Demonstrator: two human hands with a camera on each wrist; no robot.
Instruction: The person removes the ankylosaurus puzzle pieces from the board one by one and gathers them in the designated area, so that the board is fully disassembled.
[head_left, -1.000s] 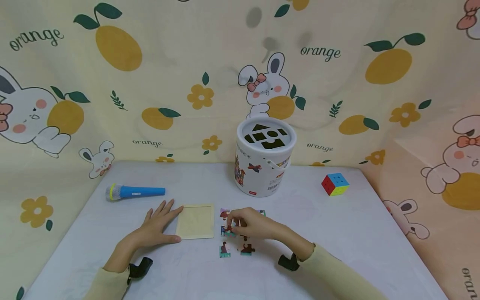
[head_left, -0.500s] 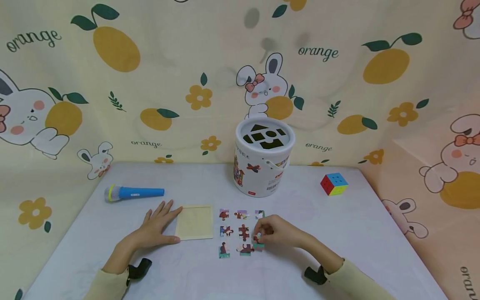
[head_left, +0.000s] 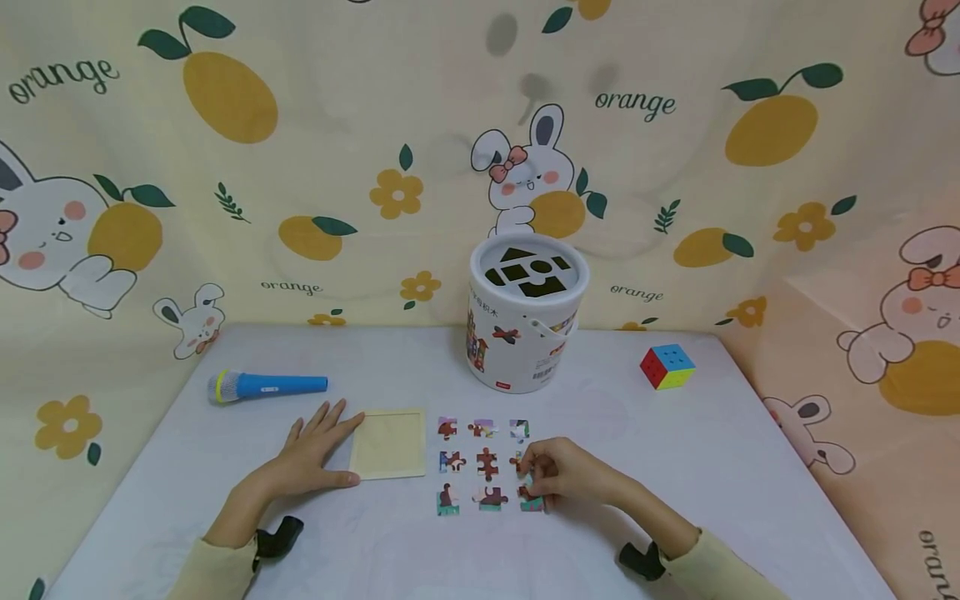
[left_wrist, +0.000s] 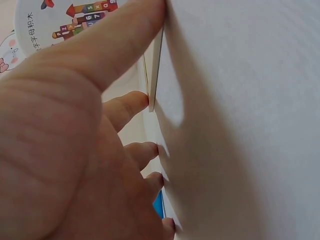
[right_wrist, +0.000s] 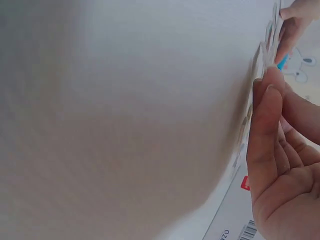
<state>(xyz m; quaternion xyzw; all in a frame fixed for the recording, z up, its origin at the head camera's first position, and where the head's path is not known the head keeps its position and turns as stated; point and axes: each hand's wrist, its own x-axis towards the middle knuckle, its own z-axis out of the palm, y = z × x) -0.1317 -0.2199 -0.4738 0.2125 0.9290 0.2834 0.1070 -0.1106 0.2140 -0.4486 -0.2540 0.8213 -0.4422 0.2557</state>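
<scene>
My left hand [head_left: 318, 450] rests spread on the table, its thumb and index finger touching the left edge of a pale wooden puzzle frame [head_left: 388, 444]. In the left wrist view, the frame's thin edge [left_wrist: 155, 75] meets the fingertips. Right of the frame, several jigsaw pieces [head_left: 487, 464] lie spaced apart in three rows. At the lower right of these rows, my right hand [head_left: 573, 473] pinches a brown and green jigsaw piece [head_left: 531, 503] between thumb and fingers. Those fingers partly cover it and the piece above it.
A white bucket [head_left: 517, 342] with shaped holes in its lid stands behind the pieces. A blue toy microphone [head_left: 273, 385] lies at the back left, and a puzzle cube [head_left: 667, 367] sits at the back right. A printed curtain [head_left: 420, 100] hangs behind the table.
My right hand has moved from above the middle pieces to the lower right of the rows, uncovering them. The piece in its fingers has shifted right and slightly down. My left hand stays put.
</scene>
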